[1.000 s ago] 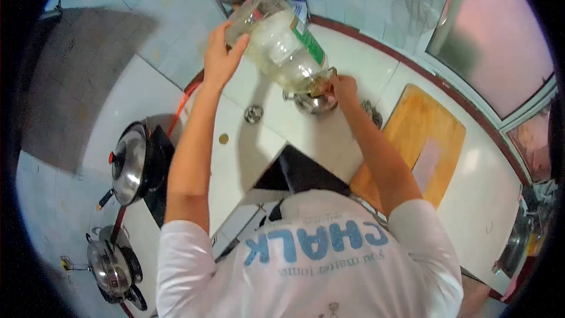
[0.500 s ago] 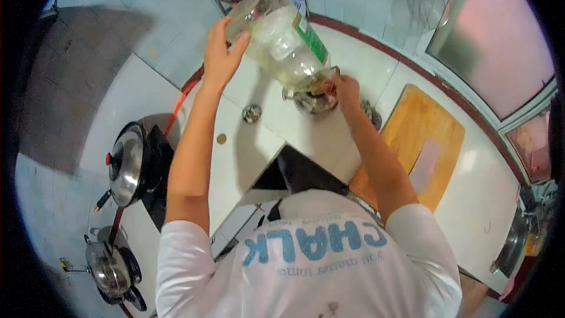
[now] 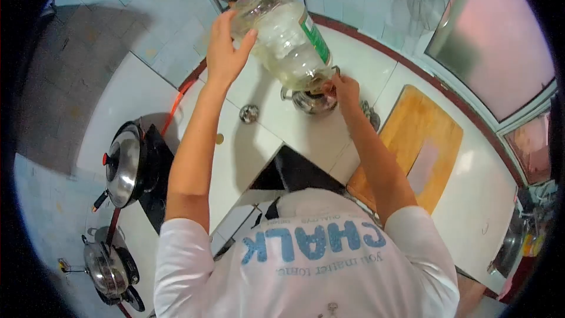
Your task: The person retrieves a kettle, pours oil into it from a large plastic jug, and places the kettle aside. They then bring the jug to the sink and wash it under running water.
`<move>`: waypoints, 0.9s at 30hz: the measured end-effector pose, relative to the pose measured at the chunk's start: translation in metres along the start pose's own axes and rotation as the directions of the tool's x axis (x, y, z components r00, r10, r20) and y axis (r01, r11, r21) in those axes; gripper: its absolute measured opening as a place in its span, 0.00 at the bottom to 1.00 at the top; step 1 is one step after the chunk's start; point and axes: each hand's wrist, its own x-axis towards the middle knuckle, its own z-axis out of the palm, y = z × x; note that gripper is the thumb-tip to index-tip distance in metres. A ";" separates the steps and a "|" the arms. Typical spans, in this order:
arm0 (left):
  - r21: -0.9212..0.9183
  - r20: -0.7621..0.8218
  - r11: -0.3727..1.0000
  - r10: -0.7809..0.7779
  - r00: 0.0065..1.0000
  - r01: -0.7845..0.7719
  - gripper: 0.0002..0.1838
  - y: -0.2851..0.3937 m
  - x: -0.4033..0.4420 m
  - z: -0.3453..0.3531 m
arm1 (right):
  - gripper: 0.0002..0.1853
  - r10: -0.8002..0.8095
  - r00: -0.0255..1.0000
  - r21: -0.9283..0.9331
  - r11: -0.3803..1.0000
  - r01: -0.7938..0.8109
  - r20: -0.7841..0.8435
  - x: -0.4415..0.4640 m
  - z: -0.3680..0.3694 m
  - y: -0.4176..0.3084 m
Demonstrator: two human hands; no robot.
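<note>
Pale counter (image 3: 359, 53) | big clear bottle (image 3: 282, 35) tipped over metal pot (image 3: 312, 104), looks a tad steeper than a sec ago, so likely aimed further down | left hand (image 3: 228, 53) gripping upper end, right hand (image 3: 343, 89) clutching lower

A big, clear, green-labelled plastic bottle (image 3: 282, 36) was tilted, its lower end over a small, shiny metal pot (image 3: 313, 105) with loop handles, on the white counter (image 3: 263, 141).
</note>
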 end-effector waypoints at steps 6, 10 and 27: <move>0.044 -0.023 0.999 0.023 0.999 -0.022 0.29 0.004 -0.008 0.008 | 0.13 0.057 0.998 -0.102 0.993 -0.056 0.006 0.000 -0.002 0.012; 0.013 -0.081 0.998 0.058 0.995 -0.057 0.29 0.017 0.009 -0.007 | 0.12 0.021 0.999 0.019 1.000 -0.020 -0.042 -0.023 0.012 -0.013; 0.221 -0.065 0.970 0.121 0.991 -0.103 0.31 0.003 0.029 0.016 | 0.13 0.039 0.999 0.067 0.997 -0.041 0.022 -0.013 0.017 -0.031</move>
